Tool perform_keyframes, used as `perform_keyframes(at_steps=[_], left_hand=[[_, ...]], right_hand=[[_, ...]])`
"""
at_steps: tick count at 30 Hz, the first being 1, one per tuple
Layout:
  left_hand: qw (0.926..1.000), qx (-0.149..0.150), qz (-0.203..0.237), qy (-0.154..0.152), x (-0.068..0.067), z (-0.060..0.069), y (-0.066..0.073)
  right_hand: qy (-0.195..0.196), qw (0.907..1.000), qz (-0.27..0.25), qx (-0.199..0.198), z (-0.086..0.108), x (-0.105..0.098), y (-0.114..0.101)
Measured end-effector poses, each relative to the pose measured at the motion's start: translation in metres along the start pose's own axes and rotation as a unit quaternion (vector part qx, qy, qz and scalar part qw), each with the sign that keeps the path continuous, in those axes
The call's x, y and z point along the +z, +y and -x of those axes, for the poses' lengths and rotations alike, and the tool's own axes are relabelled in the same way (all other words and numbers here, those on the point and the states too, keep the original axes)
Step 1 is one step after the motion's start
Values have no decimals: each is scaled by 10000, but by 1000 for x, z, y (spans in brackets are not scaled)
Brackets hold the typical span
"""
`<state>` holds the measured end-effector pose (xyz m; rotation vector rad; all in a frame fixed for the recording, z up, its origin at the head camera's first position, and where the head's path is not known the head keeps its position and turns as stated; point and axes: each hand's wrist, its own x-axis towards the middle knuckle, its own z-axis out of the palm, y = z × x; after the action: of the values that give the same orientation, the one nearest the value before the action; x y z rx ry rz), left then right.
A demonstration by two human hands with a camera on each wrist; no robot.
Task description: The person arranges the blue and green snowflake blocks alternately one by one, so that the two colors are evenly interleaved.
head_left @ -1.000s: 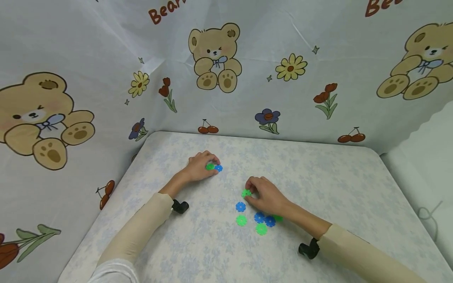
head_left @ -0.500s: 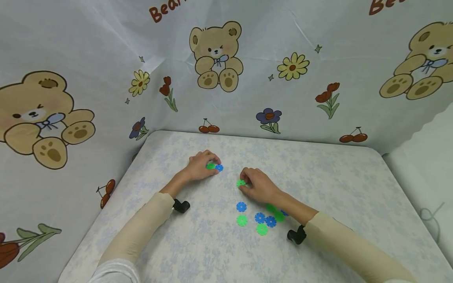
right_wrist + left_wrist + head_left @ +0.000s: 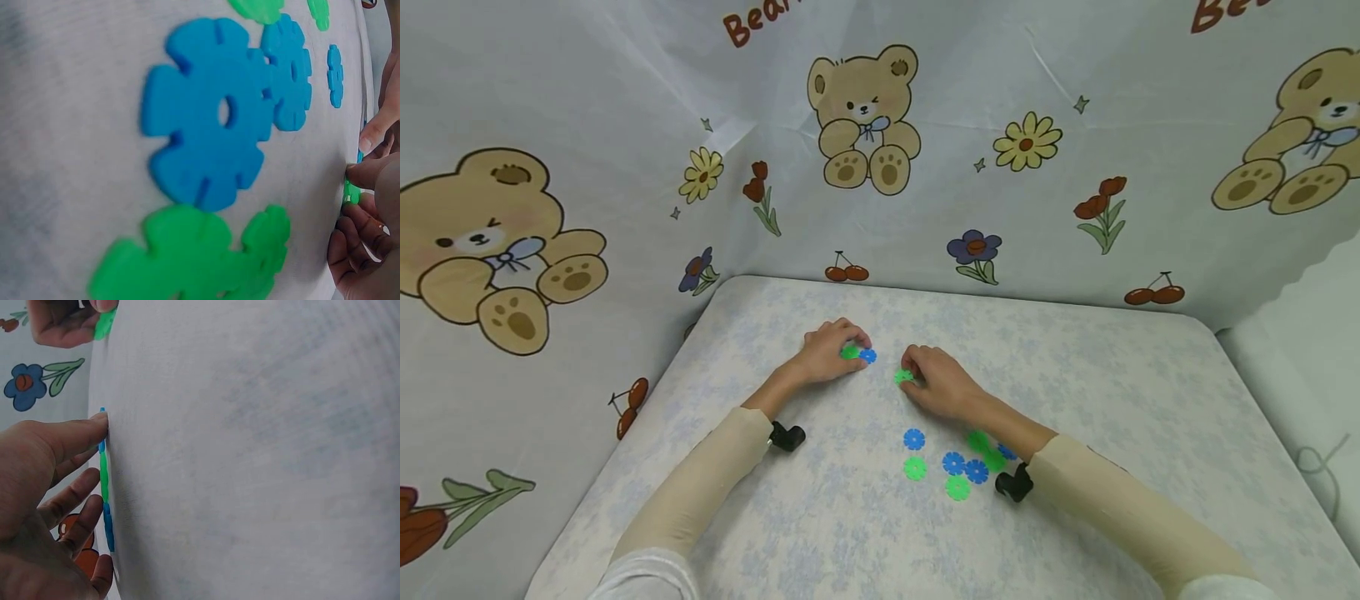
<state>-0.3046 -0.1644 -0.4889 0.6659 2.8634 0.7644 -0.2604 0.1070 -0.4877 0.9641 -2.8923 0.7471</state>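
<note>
Near the table's far middle my left hand (image 3: 831,352) grips a row of flat plastic snowflake discs, with a green disc (image 3: 850,353) and a blue disc (image 3: 868,356) showing. In the left wrist view the row stands edge-on: blue, then a green disc (image 3: 104,478), then another blue disc (image 3: 109,527), thumb at one end. Just to its right, my right hand (image 3: 942,383) pinches a single green snowflake disc (image 3: 903,377) between thumb and fingers. A small gap separates this disc from the row. The right hand's curled fingers (image 3: 356,240) partly hide it in the right wrist view.
Loose discs lie nearer on the table (image 3: 820,508): a blue one (image 3: 913,439), a green one (image 3: 914,468), and a cluster including a blue disc (image 3: 953,463) and overlapping green discs (image 3: 995,459) beside the right forearm. A bear-print curtain (image 3: 910,233) hangs behind the table.
My right hand has moved left and away from me with the green disc, toward the row. More loose discs show behind it. The left hand stays nearly still.
</note>
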Motion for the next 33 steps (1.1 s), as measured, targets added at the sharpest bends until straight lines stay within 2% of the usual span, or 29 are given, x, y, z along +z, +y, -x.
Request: perform_keyframes(at_steps=[14,33], left_hand=[[10000,8,-45,-23,2,-2,-2],[10000,-29,17,29,-1,0,2]], right_hand=[[-131,9997,125,163,-26,0,-6],[-258,9988,264,331,-50,5,-9]])
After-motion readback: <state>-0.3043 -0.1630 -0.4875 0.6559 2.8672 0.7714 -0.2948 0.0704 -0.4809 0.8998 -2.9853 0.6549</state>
